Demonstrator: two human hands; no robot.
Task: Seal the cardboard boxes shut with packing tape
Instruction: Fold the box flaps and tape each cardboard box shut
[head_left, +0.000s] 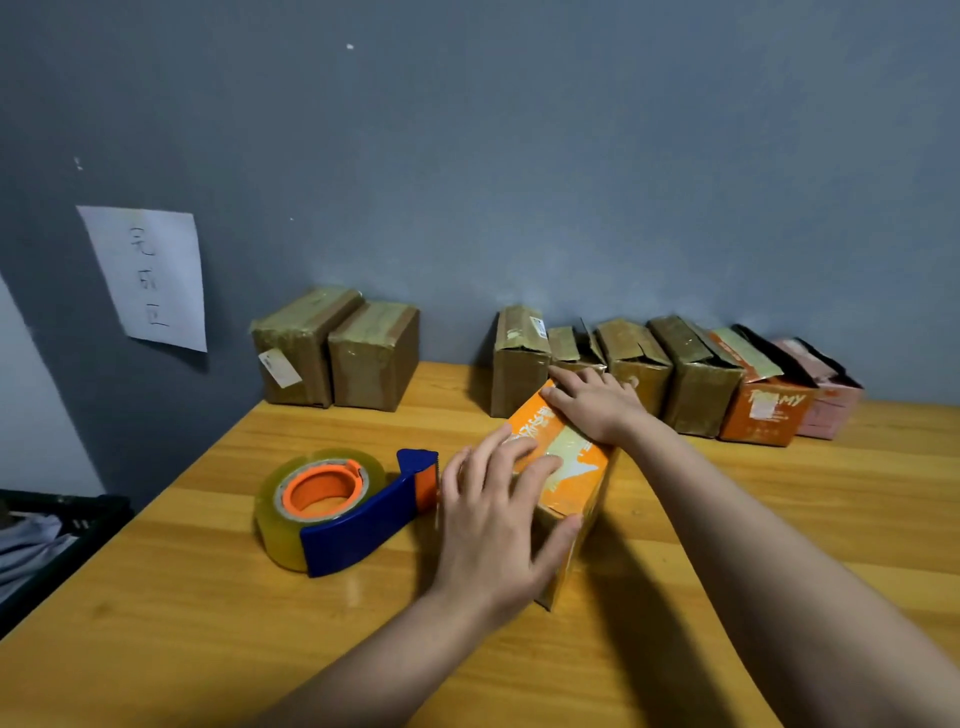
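A: Orange cardboard, that is the box in hand: the orange box (563, 467) lies mid-table, near the front of the row along the wall, with a strip of clear tape (566, 446) glinting along its top.

B: And the hands?

A: Both flat, fingers straight. The left hand (498, 512) presses the near end, thumb against the side; the right hand (597, 402) presses the far end. Neither grips anything.

B: So, smoothing the tape down?

A: I judge so. Best to rub from the middle outward and fold the ends over the box edges, so no bubble lifts.

B: Room to work?

A: The tape dispenser (340, 506) sits just beside the left hand, blade end almost at the box. Behind, unsealed boxes (670, 371) crowd the right hand's fingertips. Two taped boxes (337, 353) stand well apart on the left. The wooden table (805, 509) is open towards the person, so pull back rather than push.
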